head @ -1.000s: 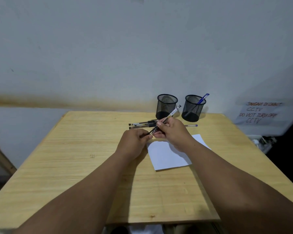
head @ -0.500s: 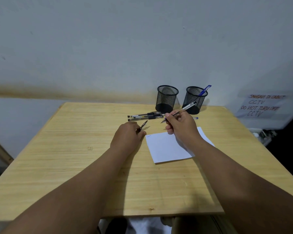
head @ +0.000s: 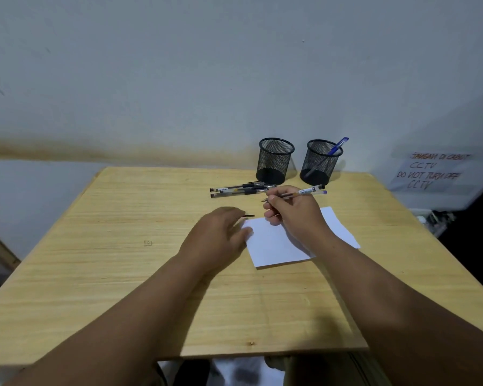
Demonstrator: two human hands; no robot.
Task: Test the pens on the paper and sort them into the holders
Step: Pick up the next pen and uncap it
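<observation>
White paper [head: 279, 243], one sheet, flat on the wooden table [head: 123, 246], near its centre, long edges running roughly from 7 to 1 o'clock.

Pen [head: 304, 192], uncapped, pinched between thumb and fingers of the right hand [head: 293, 210]; long axis near level, nib toward 9 o'clock, tail toward 3. Nib hangs off the sheet's far corner, so paper lies at about 6 o'clock from the tip; right hand is the nearer to it.

Left hand [head: 221, 232], fingers closed loosely, at the sheet's 9 o'clock edge; a dark cap [head: 248, 216] pokes out from it.

Spare pens [head: 240, 189], bundled at 12 o'clock.

Mesh holders: left holder [head: 275, 160] looks empty, right holder [head: 321, 161] carries a blue pen [head: 335, 147].
</observation>
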